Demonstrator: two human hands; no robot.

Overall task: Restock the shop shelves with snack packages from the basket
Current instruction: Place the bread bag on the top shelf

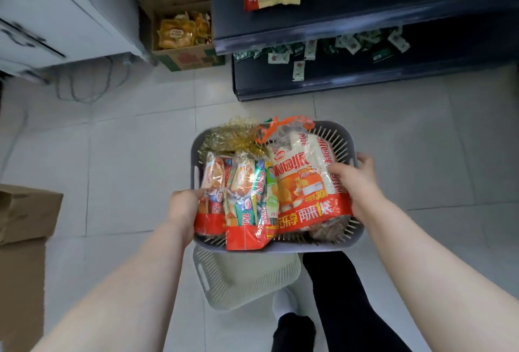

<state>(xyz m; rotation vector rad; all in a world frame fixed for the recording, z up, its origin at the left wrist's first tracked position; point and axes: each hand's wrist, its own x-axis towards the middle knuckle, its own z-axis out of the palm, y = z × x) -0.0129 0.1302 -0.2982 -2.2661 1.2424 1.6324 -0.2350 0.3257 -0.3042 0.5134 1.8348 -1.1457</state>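
The grey slotted plastic basket [341, 138] is held above the tiled floor between both hands: the left hand [184, 205] is closed on its left rim beside the small red snack packets [213, 197], the right hand [356, 180] grips the right rim, fingers resting on the large orange-and-white snack bag [306, 183].

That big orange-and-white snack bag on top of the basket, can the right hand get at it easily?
Probably yes: the right hand already rests against the snack bag, which lies uncovered atop the basket.
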